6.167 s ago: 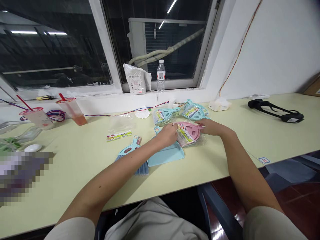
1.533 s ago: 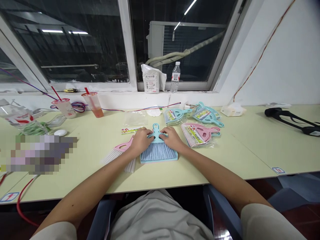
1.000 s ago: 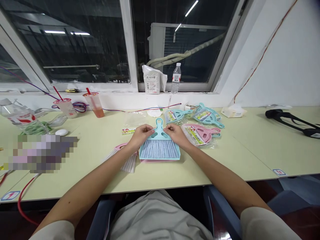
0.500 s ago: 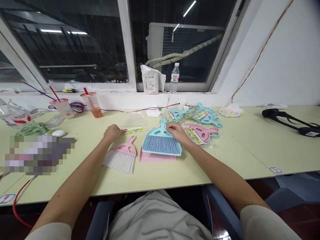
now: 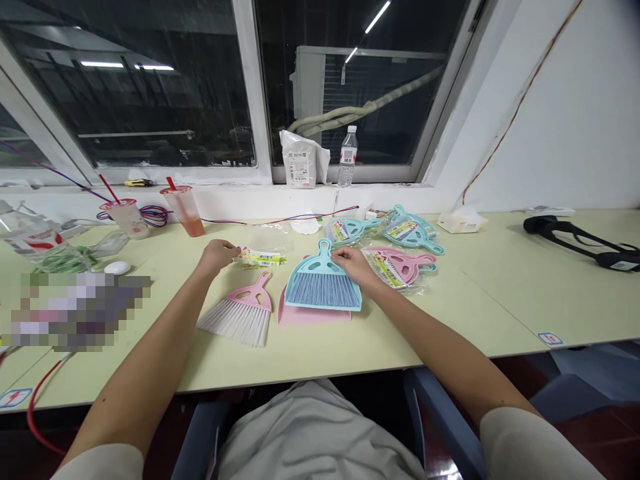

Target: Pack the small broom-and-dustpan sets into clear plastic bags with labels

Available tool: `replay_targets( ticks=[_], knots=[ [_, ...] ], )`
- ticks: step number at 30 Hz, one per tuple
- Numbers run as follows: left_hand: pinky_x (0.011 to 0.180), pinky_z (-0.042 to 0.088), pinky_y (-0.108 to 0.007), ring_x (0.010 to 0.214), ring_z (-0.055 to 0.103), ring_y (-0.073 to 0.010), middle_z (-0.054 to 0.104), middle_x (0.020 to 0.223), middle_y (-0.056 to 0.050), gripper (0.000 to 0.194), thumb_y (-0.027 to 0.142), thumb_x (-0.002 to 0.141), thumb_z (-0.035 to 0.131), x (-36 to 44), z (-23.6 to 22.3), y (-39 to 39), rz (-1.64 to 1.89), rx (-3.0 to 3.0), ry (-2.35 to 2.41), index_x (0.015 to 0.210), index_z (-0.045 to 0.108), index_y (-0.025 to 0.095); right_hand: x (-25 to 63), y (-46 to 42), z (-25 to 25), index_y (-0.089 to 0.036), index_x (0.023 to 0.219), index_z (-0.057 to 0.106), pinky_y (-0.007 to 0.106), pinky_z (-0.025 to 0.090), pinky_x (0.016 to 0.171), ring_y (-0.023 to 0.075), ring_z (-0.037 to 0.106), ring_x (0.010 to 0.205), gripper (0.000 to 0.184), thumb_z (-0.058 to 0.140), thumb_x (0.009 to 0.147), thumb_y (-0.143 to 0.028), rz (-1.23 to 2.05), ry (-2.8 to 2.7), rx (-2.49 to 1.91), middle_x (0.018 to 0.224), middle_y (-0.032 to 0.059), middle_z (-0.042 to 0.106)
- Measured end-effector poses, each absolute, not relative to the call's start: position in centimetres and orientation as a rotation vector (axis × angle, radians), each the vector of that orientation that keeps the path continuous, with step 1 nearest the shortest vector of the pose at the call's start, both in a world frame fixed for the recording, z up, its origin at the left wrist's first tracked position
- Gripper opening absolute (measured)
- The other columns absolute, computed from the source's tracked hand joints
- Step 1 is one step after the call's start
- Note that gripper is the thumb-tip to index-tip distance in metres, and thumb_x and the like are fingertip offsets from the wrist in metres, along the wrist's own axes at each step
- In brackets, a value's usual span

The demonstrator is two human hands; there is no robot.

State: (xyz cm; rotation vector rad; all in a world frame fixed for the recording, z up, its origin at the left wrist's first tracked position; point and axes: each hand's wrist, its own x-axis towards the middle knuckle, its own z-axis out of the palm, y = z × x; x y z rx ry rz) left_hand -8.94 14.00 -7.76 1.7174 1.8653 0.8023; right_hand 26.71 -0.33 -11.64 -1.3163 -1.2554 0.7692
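Entry: left hand (image 5: 216,257) and right hand (image 5: 356,265) at plastic sweeping sets on a pale green surface (image 5: 400,337).

Left fingers (image 5: 231,251) gathered at the end of a clear plastic packet with a yellow-green label (image 5: 260,257), grip unclear; right fingers (image 5: 340,254) lay together, lightly curled on a teal plastic hand brush with blue bristles (image 5: 323,288), which sat below them on a pink plastic dustpan (image 5: 313,315). Such a light touch suited the thin film. Unlike the earlier two-handed hold on the brush, the left hand had moved away to the packet.
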Motion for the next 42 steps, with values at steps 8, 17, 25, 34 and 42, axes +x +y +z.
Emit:
replay_targets(
  ticks=[8, 17, 25, 34, 42],
  knots=[
    [0.060, 0.046, -0.029, 0.068, 0.057, -0.0135, 0.066, 0.086, -0.007, 0.020, 0.034, 0.077, 0.078, -3.6, -0.2, 6.3, 0.810, 1.527, 0.892, 0.084, 0.068, 0.019, 26.8, -0.2, -12.1, -0.021, 0.073, 0.068, 0.035, 0.045, 0.075, 0.0222, 0.061, 0.080, 0.017, 0.071, 0.071, -0.038, 0.761, -1.235, -1.305, 0.079, 0.0030, 0.069],
    [0.054, 0.037, -0.030, 0.056, 0.055, -0.0166, 0.061, 0.061, -0.003, 0.014, 0.029, 0.075, 0.068, 4.1, -4.3, 1.0, 0.700, 1.888, 1.260, 0.067, 0.063, 0.019, 27.2, 0.0, -12.1, -0.021, 0.074, 0.068, 0.034, 0.045, 0.074, 0.0220, 0.061, 0.080, 0.016, 0.073, 0.070, -0.037, 0.830, -1.147, -1.321, 0.079, 0.0027, 0.069],
    [0.057, 0.034, -0.031, 0.064, 0.058, -0.0201, 0.066, 0.067, -0.004, 0.023, 0.036, 0.080, 0.058, 4.2, -6.5, 0.4, 0.703, 2.137, 1.465, 0.062, 0.058, 0.022, 27.2, 0.0, -12.1, -0.021, 0.077, 0.067, 0.033, 0.042, 0.070, 0.0202, 0.058, 0.077, 0.019, 0.070, 0.070, -0.039, 0.867, -1.140, -1.333, 0.078, 0.0010, 0.066],
    [0.061, 0.036, -0.032, 0.078, 0.065, -0.0250, 0.074, 0.091, -0.008, 0.024, 0.040, 0.083, 0.058, 4.5, -7.2, 0.0, 0.661, 2.279, 1.552, 0.067, 0.062, 0.024, 27.0, -0.1, -11.8, -0.022, 0.074, 0.067, 0.033, 0.040, 0.070, 0.0199, 0.057, 0.076, 0.017, 0.070, 0.069, -0.037, 0.845, -1.151, -1.323, 0.077, 0.0007, 0.065],
    [0.059, 0.035, -0.032, 0.074, 0.063, -0.0239, 0.073, 0.089, -0.008, 0.024, 0.041, 0.084, 0.060, 4.2, -7.6, 0.0, 0.639, 2.353, 1.585, 0.069, 0.060, 0.024, 26.8, -0.4, -11.6, -0.022, 0.075, 0.067, 0.032, 0.041, 0.068, 0.0201, 0.057, 0.075, 0.018, 0.070, 0.070, -0.039, 0.867, -1.150, -1.326, 0.076, 0.0010, 0.066]
  ],
)
